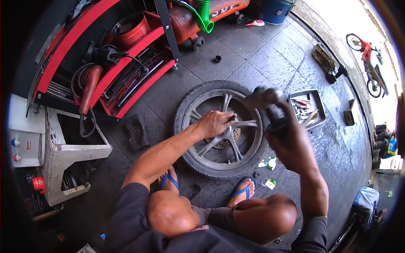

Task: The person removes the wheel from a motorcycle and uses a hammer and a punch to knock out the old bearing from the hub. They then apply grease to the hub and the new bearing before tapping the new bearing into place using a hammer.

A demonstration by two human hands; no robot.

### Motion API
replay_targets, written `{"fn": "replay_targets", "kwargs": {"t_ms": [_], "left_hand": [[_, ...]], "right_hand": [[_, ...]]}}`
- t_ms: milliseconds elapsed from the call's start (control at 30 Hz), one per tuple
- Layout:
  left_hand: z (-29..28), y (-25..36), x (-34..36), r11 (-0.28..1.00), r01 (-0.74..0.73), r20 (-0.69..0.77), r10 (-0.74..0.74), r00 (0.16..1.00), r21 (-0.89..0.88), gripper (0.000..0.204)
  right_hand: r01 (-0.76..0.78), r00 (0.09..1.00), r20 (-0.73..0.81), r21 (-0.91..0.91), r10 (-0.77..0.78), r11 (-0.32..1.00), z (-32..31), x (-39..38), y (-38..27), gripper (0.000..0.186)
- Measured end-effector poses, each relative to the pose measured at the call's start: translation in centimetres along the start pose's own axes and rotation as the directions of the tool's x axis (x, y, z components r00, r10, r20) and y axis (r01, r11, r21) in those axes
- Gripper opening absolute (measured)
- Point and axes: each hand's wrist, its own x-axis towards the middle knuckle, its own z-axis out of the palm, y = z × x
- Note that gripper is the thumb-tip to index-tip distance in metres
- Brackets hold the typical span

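Note:
A motorcycle wheel with its tyre on lies flat on the floor in front of my feet. Over its hub, my left hand is closed around a short dark metal punch, whose end sticks up past the fingers. The punch's lower end is hidden by the hand. Raised above the wheel's right side, my right hand grips a hammer, smeared by motion, its head nearer the wheel than the wrist. A brake disc shows between the spokes.
Right of the wheel sits a metal tray of hand tools. A red tool rack with an angle grinder stands left, above a worn white stool. A red compressor is behind. Small green-white packaging and a bearing lie near my foot.

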Motion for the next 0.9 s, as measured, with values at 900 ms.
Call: {"fn": "replay_targets", "kwargs": {"t_ms": [900], "left_hand": [[1.0,0.9,0.8,0.999,-0.025,-0.012,0.025,1.000,0.036,0.019]], "right_hand": [[0.032,0.998,0.052,-0.221,-0.021,0.975,1.1,1.2,3.5,0.061]]}}
